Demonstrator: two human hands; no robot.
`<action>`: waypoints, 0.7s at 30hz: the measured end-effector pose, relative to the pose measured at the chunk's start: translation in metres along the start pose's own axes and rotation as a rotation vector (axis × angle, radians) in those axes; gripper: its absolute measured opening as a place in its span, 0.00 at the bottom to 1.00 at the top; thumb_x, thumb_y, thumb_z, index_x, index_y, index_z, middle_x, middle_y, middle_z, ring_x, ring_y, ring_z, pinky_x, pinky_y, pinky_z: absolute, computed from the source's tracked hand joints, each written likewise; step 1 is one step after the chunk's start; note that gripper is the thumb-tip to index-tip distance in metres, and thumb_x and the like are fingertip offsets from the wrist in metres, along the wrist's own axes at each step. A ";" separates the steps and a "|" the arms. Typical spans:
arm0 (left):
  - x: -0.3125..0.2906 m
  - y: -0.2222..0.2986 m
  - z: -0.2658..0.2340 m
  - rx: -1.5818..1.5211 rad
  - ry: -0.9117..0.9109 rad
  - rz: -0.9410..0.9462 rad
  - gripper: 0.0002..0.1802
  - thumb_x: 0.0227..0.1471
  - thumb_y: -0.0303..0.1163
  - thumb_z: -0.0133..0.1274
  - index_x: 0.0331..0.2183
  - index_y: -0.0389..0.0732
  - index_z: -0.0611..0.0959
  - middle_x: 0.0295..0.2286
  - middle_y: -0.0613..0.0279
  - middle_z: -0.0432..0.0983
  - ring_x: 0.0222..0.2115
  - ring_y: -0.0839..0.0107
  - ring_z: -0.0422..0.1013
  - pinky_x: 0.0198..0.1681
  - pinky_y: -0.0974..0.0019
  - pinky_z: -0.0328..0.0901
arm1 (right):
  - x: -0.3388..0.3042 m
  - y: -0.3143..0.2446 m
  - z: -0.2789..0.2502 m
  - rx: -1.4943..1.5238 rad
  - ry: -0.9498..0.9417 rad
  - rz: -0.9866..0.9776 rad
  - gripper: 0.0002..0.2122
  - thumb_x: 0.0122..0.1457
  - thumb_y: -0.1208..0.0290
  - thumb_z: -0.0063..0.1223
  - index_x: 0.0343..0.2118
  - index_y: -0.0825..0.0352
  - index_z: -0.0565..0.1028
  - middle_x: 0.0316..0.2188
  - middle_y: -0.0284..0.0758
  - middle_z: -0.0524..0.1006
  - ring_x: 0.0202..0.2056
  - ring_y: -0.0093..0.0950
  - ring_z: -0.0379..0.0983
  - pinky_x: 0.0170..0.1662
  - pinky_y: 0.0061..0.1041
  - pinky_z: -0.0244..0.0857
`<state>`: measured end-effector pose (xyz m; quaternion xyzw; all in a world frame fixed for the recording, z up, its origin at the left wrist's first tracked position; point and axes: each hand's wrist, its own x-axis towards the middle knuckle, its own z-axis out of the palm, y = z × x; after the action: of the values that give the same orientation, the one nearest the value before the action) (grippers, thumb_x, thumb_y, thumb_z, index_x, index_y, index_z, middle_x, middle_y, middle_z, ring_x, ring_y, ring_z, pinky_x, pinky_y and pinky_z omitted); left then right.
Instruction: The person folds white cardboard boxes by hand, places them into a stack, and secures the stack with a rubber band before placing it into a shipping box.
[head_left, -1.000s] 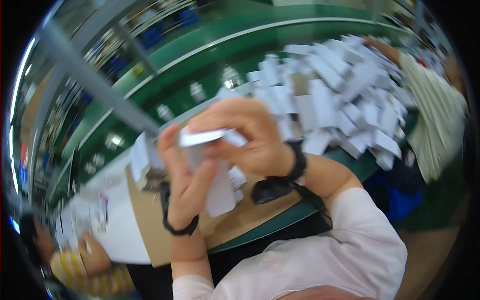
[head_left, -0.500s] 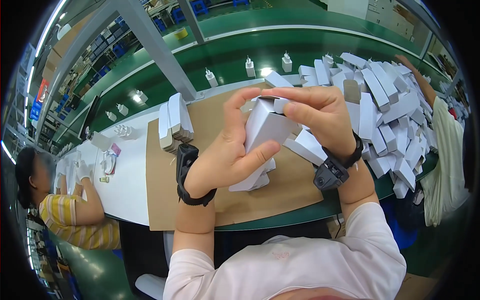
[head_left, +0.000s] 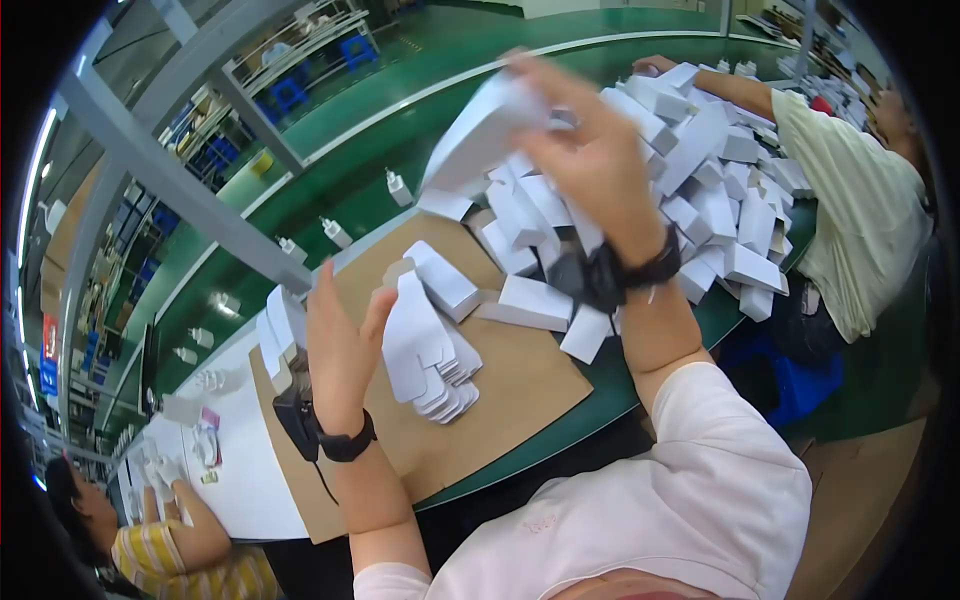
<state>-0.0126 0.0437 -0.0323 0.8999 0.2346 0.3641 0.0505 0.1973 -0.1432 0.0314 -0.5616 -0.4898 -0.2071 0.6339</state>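
right hand (head_left: 590, 165) up high, fingers pinched round one folded white box (head_left: 480, 135), blurry. left hand (head_left: 340, 350) open, flat, holds nothing, resting edge-on just left of flats stack (head_left: 430, 345) on cardboard sheet (head_left: 500, 400). box pile (head_left: 700, 180) right of right hand, dozens, too many to count. risk imo: loose pinch, box drops; left hand nudges stack, flats slide.
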 end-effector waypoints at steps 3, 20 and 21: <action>-0.002 -0.004 0.014 0.187 -0.439 -0.279 0.31 0.39 0.51 0.59 0.34 0.31 0.77 0.28 0.39 0.73 0.30 0.53 0.71 0.32 0.61 0.66 | 0.017 0.039 -0.069 -0.350 0.442 -0.034 0.23 0.47 0.84 0.51 0.49 0.60 0.71 0.42 0.36 0.74 0.41 0.22 0.71 0.40 0.21 0.68; 0.009 0.024 -0.030 -0.619 -0.297 -0.229 0.10 0.47 0.26 0.54 0.34 0.33 0.76 0.26 0.67 0.71 0.25 0.81 0.65 0.28 0.77 0.62 | 0.012 0.020 -0.045 0.133 0.191 -0.019 0.07 0.51 0.75 0.53 0.34 0.68 0.75 0.30 0.31 0.77 0.32 0.17 0.71 0.35 0.16 0.64; 0.004 0.029 -0.039 -0.613 -0.216 -0.210 0.09 0.49 0.24 0.52 0.35 0.32 0.75 0.28 0.65 0.71 0.28 0.80 0.65 0.31 0.76 0.62 | 0.005 0.009 -0.014 0.114 -0.073 0.100 0.11 0.48 0.74 0.55 0.36 0.68 0.74 0.31 0.35 0.77 0.32 0.20 0.73 0.34 0.16 0.65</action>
<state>-0.0258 0.0164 0.0061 0.8472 0.1987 0.3132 0.3804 0.2125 -0.1519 0.0326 -0.5556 -0.4949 -0.1262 0.6560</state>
